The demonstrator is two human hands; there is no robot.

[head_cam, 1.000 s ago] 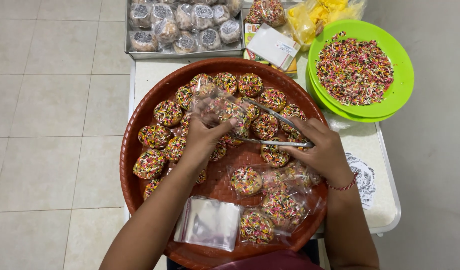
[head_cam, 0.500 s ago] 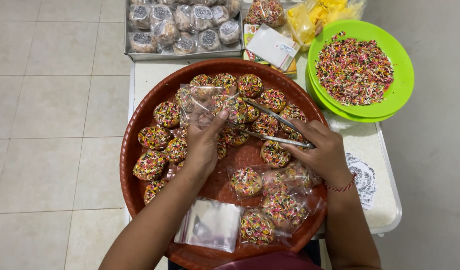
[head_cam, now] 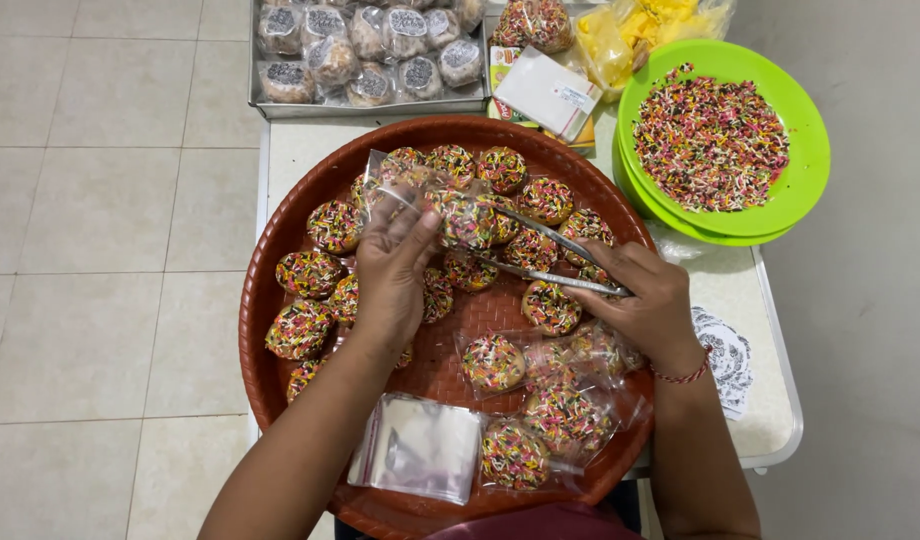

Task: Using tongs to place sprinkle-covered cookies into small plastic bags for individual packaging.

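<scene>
Left hand (head_cam: 395,265) grips bag (head_cam: 420,195), right hand (head_cam: 645,305) clamps tongs (head_cam: 540,255) feeding donut (head_cam: 467,218) in; four bagged at tray (head_cam: 270,370) near edge, many loose.

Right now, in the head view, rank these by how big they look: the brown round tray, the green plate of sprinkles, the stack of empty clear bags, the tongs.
1. Brown round tray, clearly the largest.
2. Green plate.
3. Stack of empty clear bags and tongs: unsure. The tongs look longer but far thinner, and the right hand hides their end.
</scene>
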